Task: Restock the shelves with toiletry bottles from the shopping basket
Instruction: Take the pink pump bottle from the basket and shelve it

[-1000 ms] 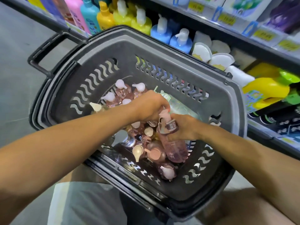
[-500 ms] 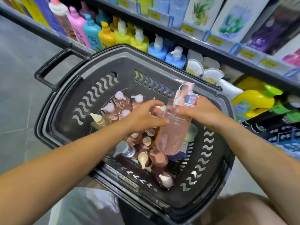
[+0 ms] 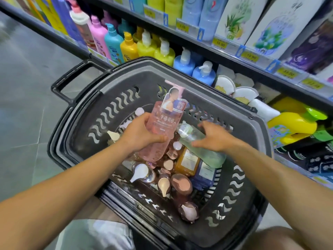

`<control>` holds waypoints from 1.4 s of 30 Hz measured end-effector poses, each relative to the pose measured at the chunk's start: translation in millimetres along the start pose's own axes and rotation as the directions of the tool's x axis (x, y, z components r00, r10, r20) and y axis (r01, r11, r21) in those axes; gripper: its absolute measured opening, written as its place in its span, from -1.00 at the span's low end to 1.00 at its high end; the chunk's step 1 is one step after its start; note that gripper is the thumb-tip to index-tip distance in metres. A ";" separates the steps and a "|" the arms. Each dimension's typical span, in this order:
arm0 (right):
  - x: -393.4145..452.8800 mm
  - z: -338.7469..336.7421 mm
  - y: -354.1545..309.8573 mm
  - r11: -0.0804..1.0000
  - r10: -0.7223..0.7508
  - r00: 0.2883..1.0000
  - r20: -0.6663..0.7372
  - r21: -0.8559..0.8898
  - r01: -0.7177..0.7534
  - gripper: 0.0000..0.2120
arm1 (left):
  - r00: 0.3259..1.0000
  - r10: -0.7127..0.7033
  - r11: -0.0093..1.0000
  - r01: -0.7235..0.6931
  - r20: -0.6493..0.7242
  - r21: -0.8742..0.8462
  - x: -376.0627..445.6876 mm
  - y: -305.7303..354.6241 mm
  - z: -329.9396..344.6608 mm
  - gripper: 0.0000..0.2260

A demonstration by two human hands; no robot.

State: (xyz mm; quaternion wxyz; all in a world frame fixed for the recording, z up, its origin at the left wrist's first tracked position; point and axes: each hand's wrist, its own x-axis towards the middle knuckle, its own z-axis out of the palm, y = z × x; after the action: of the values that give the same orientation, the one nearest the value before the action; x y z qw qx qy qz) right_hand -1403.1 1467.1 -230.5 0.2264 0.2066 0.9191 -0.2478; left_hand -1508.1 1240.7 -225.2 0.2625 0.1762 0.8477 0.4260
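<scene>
Two hands are seen from the head view over the basket (image 3: 257, 141): the left hand (image 3: 142, 134) grips the pink bottle (image 3: 160, 130), lifted above the pile. The right hand (image 3: 214, 139), fingers spread, touches the green bottle (image 3: 203, 148) lying there. Before lifting, the green bottle should be clasped fully round its body.

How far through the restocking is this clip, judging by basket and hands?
Early. Done: nothing from the basket is visibly on the shelf yet. In hand: the left hand grips a pink bottle lifted above the basket; the right hand reaches onto a green bottle lying inside. Left: many pump bottles, plus an orange bottle, remain in the basket.
</scene>
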 end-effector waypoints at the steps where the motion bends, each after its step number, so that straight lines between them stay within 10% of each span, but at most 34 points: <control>1: 6.5 7.4 0.3 0.994 0.009 0.999 0.040 -0.111 -0.004 -0.28 | 1.000 -0.006 1.000 0.006 -0.021 0.014 1.7 -2.5 -2.3 -0.45; 13: 42.4 59.1 3.4 0.930 0.140 0.988 -0.063 -0.333 -0.153 -0.10 | 0.993 -0.076 0.995 0.069 -0.091 -0.078 13.9 -12.6 -3.8 -0.49; 27: 4.9 20.5 -9.4 0.922 0.176 0.947 -0.268 0.382 -0.063 -0.28 | 0.986 -0.118 0.963 0.085 -0.120 -0.255 0.7 6.7 -11.6 -0.54; 42: -252.3 -199.9 -100.6 0.751 0.321 0.818 -0.477 0.655 0.087 -0.29 | 0.994 -0.109 0.920 0.097 -0.010 -0.380 -156.1 265.7 -132.1 -0.42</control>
State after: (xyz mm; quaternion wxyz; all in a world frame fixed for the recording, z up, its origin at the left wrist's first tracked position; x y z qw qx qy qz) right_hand -1310.4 1429.6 91.6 -0.1247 0.3956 0.7833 -0.4631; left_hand -1441.8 1228.8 103.2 0.3005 0.0709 0.7616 0.5698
